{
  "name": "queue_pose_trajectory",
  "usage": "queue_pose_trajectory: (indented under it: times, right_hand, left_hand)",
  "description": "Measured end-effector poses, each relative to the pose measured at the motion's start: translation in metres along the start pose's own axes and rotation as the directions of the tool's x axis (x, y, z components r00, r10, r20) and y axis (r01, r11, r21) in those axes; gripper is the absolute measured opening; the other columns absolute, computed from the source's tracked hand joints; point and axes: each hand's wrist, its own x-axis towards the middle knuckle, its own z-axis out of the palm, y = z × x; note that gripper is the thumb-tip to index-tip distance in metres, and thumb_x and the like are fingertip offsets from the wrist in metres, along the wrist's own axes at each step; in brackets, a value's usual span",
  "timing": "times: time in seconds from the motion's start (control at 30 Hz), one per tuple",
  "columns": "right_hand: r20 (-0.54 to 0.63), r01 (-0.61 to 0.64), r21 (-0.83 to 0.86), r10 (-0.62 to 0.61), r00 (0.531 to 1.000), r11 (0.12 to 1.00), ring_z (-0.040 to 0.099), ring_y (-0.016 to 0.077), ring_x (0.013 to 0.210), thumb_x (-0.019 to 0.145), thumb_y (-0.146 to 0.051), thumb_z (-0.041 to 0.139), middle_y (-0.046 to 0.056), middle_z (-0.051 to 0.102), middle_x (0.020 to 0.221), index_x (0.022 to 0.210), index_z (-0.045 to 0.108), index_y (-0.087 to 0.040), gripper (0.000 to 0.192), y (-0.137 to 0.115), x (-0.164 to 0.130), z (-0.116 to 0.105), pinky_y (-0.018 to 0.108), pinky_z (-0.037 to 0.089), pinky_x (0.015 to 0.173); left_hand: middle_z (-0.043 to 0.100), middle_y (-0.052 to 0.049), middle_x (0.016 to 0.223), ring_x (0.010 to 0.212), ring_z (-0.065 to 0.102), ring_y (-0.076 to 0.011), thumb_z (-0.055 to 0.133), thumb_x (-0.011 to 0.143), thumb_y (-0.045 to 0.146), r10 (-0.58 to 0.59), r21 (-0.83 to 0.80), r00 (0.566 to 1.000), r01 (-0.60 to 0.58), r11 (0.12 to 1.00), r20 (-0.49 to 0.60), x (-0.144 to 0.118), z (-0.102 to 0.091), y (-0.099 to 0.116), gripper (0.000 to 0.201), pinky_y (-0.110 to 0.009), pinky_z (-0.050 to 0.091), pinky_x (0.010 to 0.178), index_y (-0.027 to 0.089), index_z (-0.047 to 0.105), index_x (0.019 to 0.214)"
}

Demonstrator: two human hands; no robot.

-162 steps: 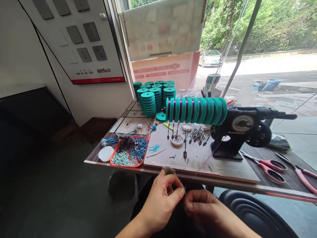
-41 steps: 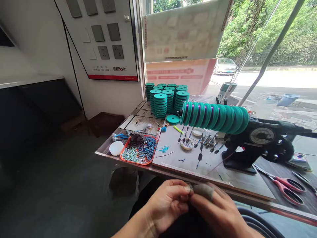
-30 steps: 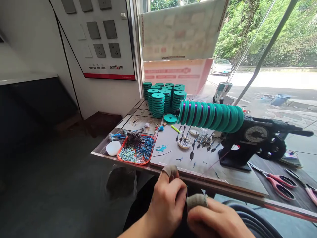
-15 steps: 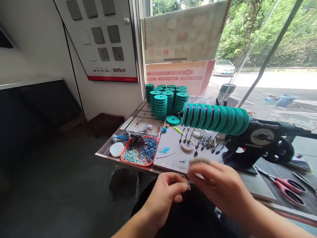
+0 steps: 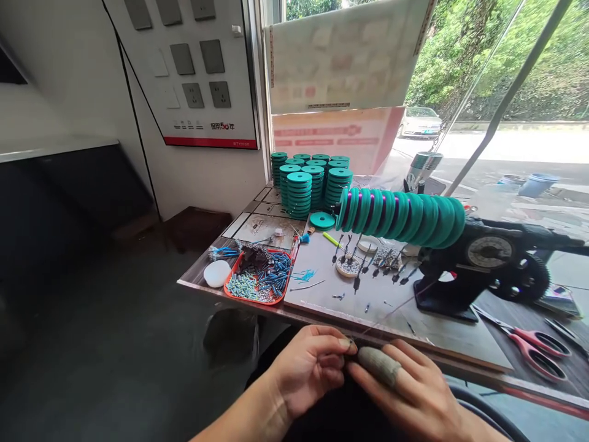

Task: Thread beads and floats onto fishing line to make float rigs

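Note:
Just in front of the table edge, my left hand (image 5: 313,368) is closed in a pinch on something tiny and dark that I cannot make out. My right hand (image 5: 409,387) meets it from the right, its fingers bent together at the same spot and its thumb hidden. A grey finger sleeve (image 5: 380,365) covers one right finger. From near my fingertips a thin line (image 5: 396,310) slants up toward the black winding machine (image 5: 453,279). Teal foam spools (image 5: 400,215) sit in a row on its shaft. Small metal and dark bits (image 5: 367,308) lie on the board nearby.
Left of the board (image 5: 317,304), an orange tray (image 5: 280,301) holds green and blue small parts beside a white lid (image 5: 217,274). Stacked teal spools (image 5: 299,196) stand behind. A round dish of beads (image 5: 348,266) sits mid-board, and red-handled scissors (image 5: 538,353) lie right.
My right hand has come down from above the board's front edge to my left fingertips. The left hand keeps its pinch. The view has shifted slightly.

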Motion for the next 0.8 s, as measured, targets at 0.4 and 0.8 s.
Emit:
queue_pose_trajectory:
  times: [0.4, 0.8]
  right_hand:
    - [-0.063, -0.141, 0.081, 0.147, 0.987, 0.987, 0.057, 0.0155, 0.048, 0.094, -0.015, 0.033, 0.003, 0.063, 0.054, 0.088, 0.067, -0.014, 0.035, -0.008, -0.008, 0.012, 0.028, 0.047, 0.052]
    - [0.424, -0.733, 0.554, 0.624, 0.657, 0.396, 0.052, 0.0103, 0.052, 0.081, -0.026, 0.058, 0.000, 0.057, 0.060, 0.067, 0.066, -0.019, 0.018, -0.036, -0.020, 0.007, 0.017, 0.040, 0.048]
  left_hand:
    - [0.052, 0.002, 0.058, 0.046, 0.039, -0.0009, 0.072, 0.049, 0.008, -0.032, 0.097, 0.999, 0.035, 0.995, -0.028, 0.002, -0.001, -0.005, 0.016, -0.012, 0.019, 0.040, 0.009, 0.060, 0.059]
    - [0.053, -0.003, 0.077, 0.067, 0.050, -0.0123, 0.060, 0.070, 0.007, 0.650, 0.853, 0.695, -0.504, 0.134, 0.309, -0.007, 0.001, -0.008, 0.011, -0.021, 0.040, 0.058, 0.015, 0.064, 0.063]
